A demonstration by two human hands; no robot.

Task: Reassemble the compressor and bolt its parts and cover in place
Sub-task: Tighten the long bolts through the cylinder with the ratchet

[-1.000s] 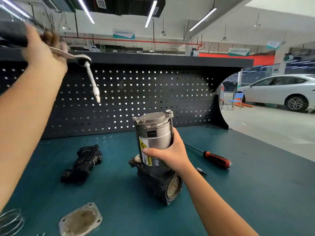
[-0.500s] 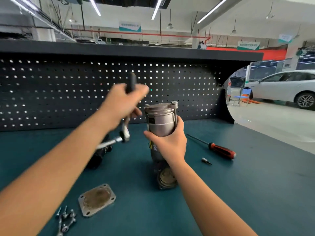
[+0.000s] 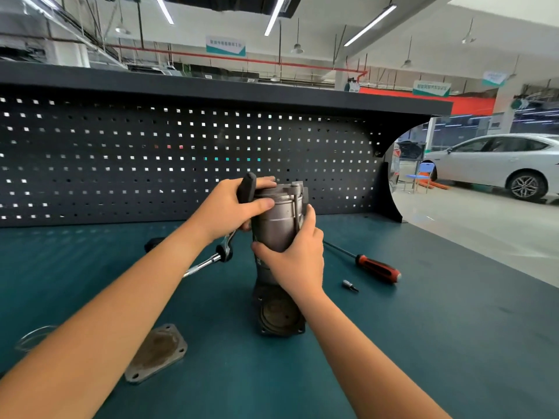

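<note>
The compressor [image 3: 276, 225] stands upright on the teal bench [image 3: 438, 343], at the middle of the view, in front of the pegboard [image 3: 136, 164]. Its grey cylinder is uppermost and its dark base, with a round opening facing the camera, is on the bench top.

The right hand [image 3: 295, 255] is wrapped round the middle of the cylinder and hides any label there. The left hand [image 3: 230, 207] has its fingers curled round the black handle of a ratchet wrench [image 3: 224, 253], with the thumb laid against the upper cylinder. The wrench head and its chrome bar hang below the palm. The bar's far end is cut off by the left forearm. Whether the fingertips also touch the compressor's top cannot be told.

A square cover plate [image 3: 155, 352] lies flat on the bench at lower left, well apart from the compressor. A dark part [image 3: 152, 243] is mostly hidden behind the left forearm. A wire coil [image 3: 33, 337] near the left edge is blurred and partly covered. To the right lie a red-handled screwdriver [image 3: 378, 269] and, near it, a small bit [image 3: 349, 285].
</note>
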